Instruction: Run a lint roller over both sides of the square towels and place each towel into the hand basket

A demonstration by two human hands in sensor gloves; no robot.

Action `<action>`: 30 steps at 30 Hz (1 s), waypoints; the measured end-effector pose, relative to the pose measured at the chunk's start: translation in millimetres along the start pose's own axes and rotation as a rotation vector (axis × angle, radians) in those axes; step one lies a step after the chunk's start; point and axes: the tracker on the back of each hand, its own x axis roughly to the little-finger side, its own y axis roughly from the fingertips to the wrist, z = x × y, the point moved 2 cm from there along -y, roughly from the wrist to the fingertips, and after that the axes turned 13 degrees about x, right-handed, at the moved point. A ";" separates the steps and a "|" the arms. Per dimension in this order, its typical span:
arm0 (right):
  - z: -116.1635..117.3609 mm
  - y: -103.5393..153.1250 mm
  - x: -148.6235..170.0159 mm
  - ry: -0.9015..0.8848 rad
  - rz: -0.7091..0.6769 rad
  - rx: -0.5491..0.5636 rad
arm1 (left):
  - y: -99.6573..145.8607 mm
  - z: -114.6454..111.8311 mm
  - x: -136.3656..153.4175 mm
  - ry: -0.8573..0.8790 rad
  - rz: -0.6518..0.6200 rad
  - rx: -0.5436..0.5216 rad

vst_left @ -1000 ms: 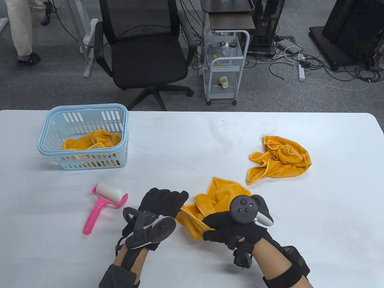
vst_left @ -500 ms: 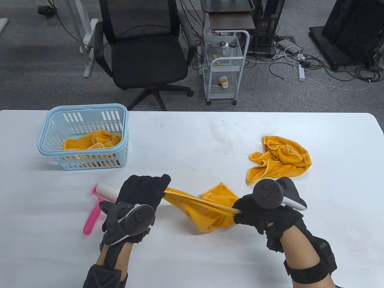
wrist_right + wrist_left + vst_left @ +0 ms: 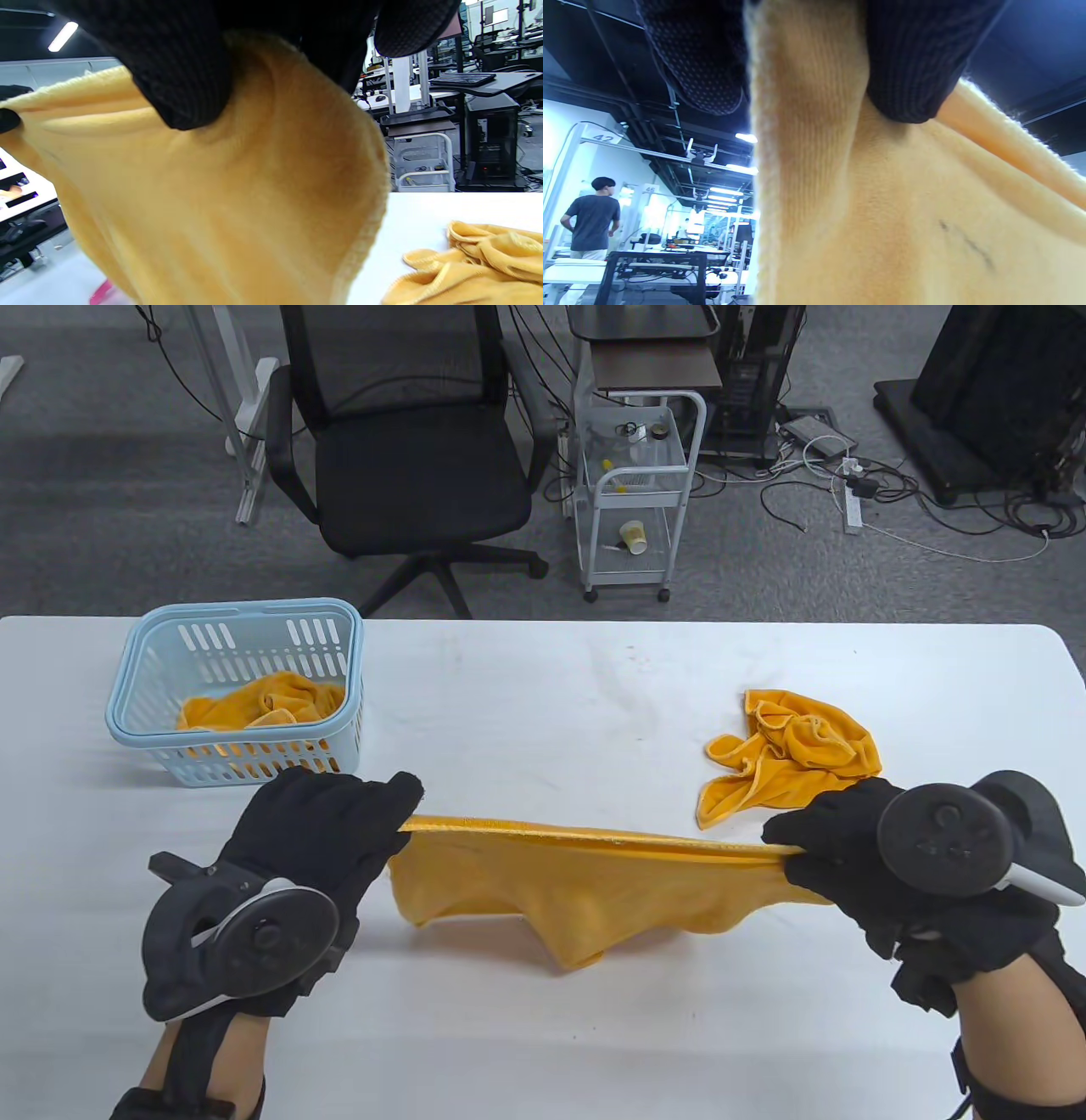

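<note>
A yellow towel (image 3: 585,882) hangs stretched between my two hands above the table's front middle. My left hand (image 3: 339,831) pinches its left corner and my right hand (image 3: 836,836) pinches its right corner, so the top edge runs taut. The wrist views show the same towel (image 3: 882,203) (image 3: 203,203) held under dark gloved fingertips (image 3: 908,63) (image 3: 182,76). A second yellow towel (image 3: 789,755) lies crumpled at the right. The light blue hand basket (image 3: 161,678) at the left holds another yellow towel (image 3: 263,700). In the table view my left hand hides the lint roller; a pink bit (image 3: 99,294) shows in the right wrist view.
The white table (image 3: 551,687) spreads wide between basket and crumpled towel. Beyond its far edge stand a black office chair (image 3: 407,458) and a small white cart (image 3: 636,492). A person (image 3: 587,220) stands far off in the left wrist view.
My hands have moved apart and lifted, pulling the bunched towel open until its top edge is taut. My left hand now covers the pink lint roller.
</note>
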 end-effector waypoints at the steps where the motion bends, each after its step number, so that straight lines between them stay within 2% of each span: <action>1: -7.3 0.2 -2.2 0.002 -0.006 0.011 | 0.9 6.8 0.0 -0.002 0.000 -0.009; 4: -22.4 -4.4 -4.1 -0.011 -0.012 0.020 | -1.5 21.8 3.7 -0.014 0.003 -0.003; 7: -16.9 -19.2 4.0 -0.013 0.018 -0.004 | -16.1 14.7 14.5 -0.014 0.030 0.076; 9: -0.2 -35.8 16.0 -0.029 0.057 -0.040 | -29.9 -1.3 25.6 -0.009 0.056 0.142; 14: 37.3 -76.6 47.0 0.096 0.197 0.005 | -67.3 -48.7 57.5 0.004 0.133 0.243; 16: 43.3 -89.2 54.8 0.127 0.241 0.067 | -79.1 -57.5 65.8 -0.012 0.164 0.215; 17: 41.2 -96.1 57.8 0.150 0.259 0.156 | -85.3 -57.6 69.8 -0.056 0.194 0.189; 19: 32.5 -101.3 59.1 0.154 0.276 0.257 | -92.9 -49.1 73.6 -0.096 0.220 0.129; 20: 19.5 -103.8 57.7 0.154 0.280 0.373 | -95.7 -39.1 72.4 -0.113 0.224 0.066; 21: 14.6 -104.0 56.9 0.159 0.282 0.406 | -96.5 -31.7 70.5 -0.128 0.228 0.024; 23: -9.9 -100.3 51.4 0.166 0.271 0.600 | -93.1 -9.0 60.2 -0.200 0.231 -0.130; 24: -14.0 -98.5 50.5 0.162 0.269 0.640 | -89.9 -3.3 55.9 -0.224 0.231 -0.179; 25: -21.1 -92.6 49.2 0.131 0.256 0.732 | -84.6 1.1 49.4 -0.255 0.228 -0.231; 26: -22.1 -88.1 49.4 0.100 0.246 0.770 | -79.3 -0.7 42.3 -0.281 0.192 -0.254; 28: -10.5 -80.4 51.4 0.053 0.185 0.762 | -68.2 -14.8 32.0 -0.348 0.124 -0.211; 29: -5.4 -79.0 52.1 0.050 0.169 0.741 | -63.1 -23.5 29.1 -0.368 0.108 -0.192; 30: 14.8 -73.7 54.9 0.057 0.131 0.647 | -54.8 -42.5 25.5 -0.372 0.075 -0.138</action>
